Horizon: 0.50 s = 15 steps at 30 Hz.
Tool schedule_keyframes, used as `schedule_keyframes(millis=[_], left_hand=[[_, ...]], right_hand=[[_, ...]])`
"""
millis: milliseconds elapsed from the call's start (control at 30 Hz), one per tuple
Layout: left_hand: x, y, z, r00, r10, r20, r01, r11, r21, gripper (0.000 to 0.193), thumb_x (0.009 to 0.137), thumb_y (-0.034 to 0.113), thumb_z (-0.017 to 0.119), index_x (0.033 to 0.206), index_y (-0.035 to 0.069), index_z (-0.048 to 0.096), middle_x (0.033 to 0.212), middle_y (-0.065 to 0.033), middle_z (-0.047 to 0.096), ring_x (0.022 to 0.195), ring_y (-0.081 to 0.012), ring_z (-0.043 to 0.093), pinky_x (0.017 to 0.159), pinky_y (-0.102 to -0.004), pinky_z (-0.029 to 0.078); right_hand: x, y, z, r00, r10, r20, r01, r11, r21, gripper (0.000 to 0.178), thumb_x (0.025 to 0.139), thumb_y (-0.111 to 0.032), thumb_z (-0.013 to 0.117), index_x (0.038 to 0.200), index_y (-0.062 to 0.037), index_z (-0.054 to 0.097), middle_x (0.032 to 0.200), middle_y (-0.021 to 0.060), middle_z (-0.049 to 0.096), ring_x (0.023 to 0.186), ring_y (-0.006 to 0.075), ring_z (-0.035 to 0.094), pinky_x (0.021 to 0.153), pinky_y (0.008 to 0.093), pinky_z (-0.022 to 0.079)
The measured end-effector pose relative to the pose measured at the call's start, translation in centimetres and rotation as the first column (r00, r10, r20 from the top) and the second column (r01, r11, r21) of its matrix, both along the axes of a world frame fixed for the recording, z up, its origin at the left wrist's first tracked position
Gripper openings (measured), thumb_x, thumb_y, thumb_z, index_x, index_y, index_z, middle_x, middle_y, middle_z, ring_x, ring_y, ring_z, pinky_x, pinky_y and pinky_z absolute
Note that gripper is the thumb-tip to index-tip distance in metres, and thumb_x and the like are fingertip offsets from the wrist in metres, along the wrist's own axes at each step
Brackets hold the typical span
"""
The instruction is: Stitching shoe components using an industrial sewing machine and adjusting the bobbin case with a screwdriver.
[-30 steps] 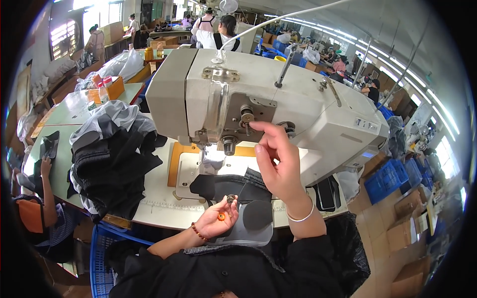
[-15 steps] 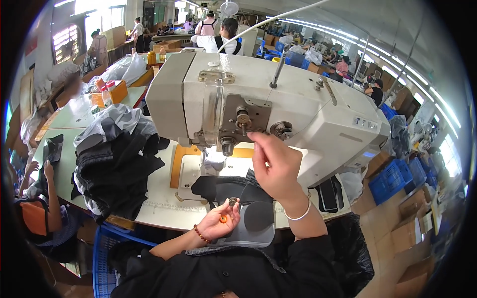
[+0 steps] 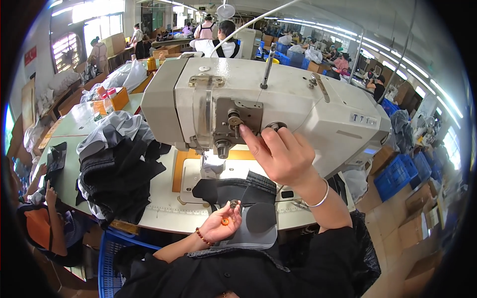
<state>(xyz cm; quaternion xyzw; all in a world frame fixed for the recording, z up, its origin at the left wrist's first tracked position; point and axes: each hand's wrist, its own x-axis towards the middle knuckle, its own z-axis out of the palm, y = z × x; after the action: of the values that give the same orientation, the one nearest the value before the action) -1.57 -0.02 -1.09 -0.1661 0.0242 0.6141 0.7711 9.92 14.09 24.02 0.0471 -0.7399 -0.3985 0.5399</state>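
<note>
A white industrial sewing machine [image 3: 318, 111] stands in front of me. My right hand [image 3: 285, 156] reaches up to its face plate, index finger stretched out and touching the thread tension assembly [image 3: 234, 120]. The other fingers are bent and apart from it, near a round tension disc [image 3: 275, 126]; the thumb is hidden. Lower down, my left hand [image 3: 221, 224] is palm up, its fingertips closed on a small round metal part [image 3: 233, 203]. A small orange ring [image 3: 225, 221] lies in that palm. Beneath and beyond it, dark grey fabric pieces [image 3: 261, 218] lie at the machine bed.
A heap of black and grey garments [image 3: 119, 169] sits on the table to the left. A blue basket [image 3: 107, 263] is below the table edge. At far left, another person's hand [image 3: 51, 194] rests on dark fabric. Blue crates [image 3: 395, 178] and cartons stand at right.
My right hand has turned and shifted right, its fingers spreading from a tighter curl, with the index finger still at the tension assembly. My left hand keeps its hold; the view has shifted slightly.
</note>
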Motion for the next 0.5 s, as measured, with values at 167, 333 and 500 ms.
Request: schedule_keyframes(millis=[167,333,500], left_hand=[[0.0,0.1,0.0,1.0,-0.001,-0.029,0.001,1.0,0.02,0.028,0.099,0.023,0.057,0.113,-0.001,0.061,0.098,-0.008,0.067,0.09,-0.0155,0.065,0.086,-0.0295,0.05],[0.0,-0.2,0.2,0.999,0.025,-0.044,-0.024,0.999,0.026,0.028,0.099,0.023,0.056,0.113,0.0,0.061,0.098,-0.0077,0.067,0.09,-0.0148,0.065,0.086,-0.029,0.049],[-0.3,-0.2,-0.1,1.0,0.004,-0.001,-0.004,0.999,0.039,0.028,0.1,0.024,0.055,0.113,0.0,0.061,0.098,-0.0068,0.067,0.09,-0.0141,0.065,0.086,-0.0288,0.049]], right_hand=[[-0.8,-0.2,-1.1,0.999,0.031,0.007,-0.031,0.999,-0.045,0.01,0.074,-0.011,0.075,0.084,-0.0091,0.073,0.073,-0.0015,0.049,0.056,0.0111,0.047,0.045,0.024,0.031],[-0.4,-1.3,-1.8,0.957,0.277,0.082,-0.231,0.905,-0.358,0.019,0.069,-0.002,0.075,0.086,-0.0068,0.068,0.075,0.0027,0.054,0.055,0.0152,0.053,0.044,0.0263,0.039],[-1.0,-0.8,-3.1,0.948,0.317,-0.034,-0.311,0.896,-0.319,0.017,0.067,-0.007,0.073,0.079,-0.0045,0.061,0.072,0.0033,0.051,0.056,0.0139,0.052,0.044,0.0262,0.037]])
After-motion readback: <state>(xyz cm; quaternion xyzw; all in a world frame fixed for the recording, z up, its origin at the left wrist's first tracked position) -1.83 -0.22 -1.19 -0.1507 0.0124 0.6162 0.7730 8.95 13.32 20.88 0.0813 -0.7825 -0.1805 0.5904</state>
